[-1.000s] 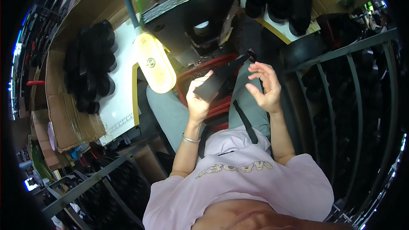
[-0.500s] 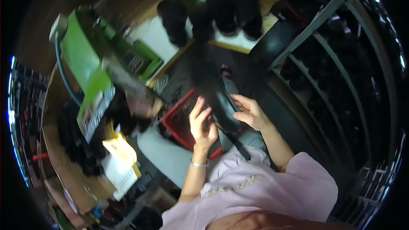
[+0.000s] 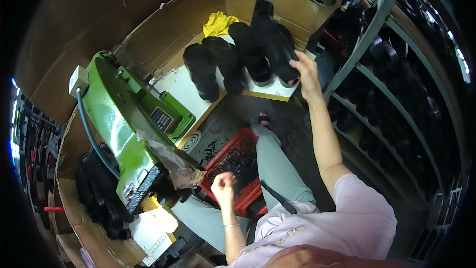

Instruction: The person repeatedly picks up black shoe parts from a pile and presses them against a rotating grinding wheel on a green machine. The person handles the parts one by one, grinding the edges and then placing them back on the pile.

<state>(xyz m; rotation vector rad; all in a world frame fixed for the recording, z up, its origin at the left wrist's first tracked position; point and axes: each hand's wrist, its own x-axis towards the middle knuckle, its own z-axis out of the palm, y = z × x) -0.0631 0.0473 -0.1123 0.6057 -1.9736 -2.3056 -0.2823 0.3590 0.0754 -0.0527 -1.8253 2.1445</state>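
Note:
At the far right end of the white work table (image 3: 263,89), my right hand (image 3: 306,72) grips the toe end of a black slipper (image 3: 278,49), which lies on top of other black footwear. More black slippers (image 3: 201,69) stand in stacks just left of it, toes pointing toward me. My left hand (image 3: 224,187) hovers above the near edge of a red basket (image 3: 246,199); its fingers are curled in and nothing shows between them. Black scraps lie inside the basket, which sits between my legs.
A green machine (image 3: 111,119) with a blue-grey cable stands on the left. Black pieces (image 3: 101,193) are heaped beside it under a lit lamp. Cardboard walls (image 3: 191,17) surround the table, with a yellow cloth (image 3: 218,23) behind the slippers. On the right rises a metal rack (image 3: 386,101) of dark footwear.
Both hands held a black slipper in front of me; now it rests on the far right stack under my right hand, which has reached forward. My left hand has let go and dropped lower.

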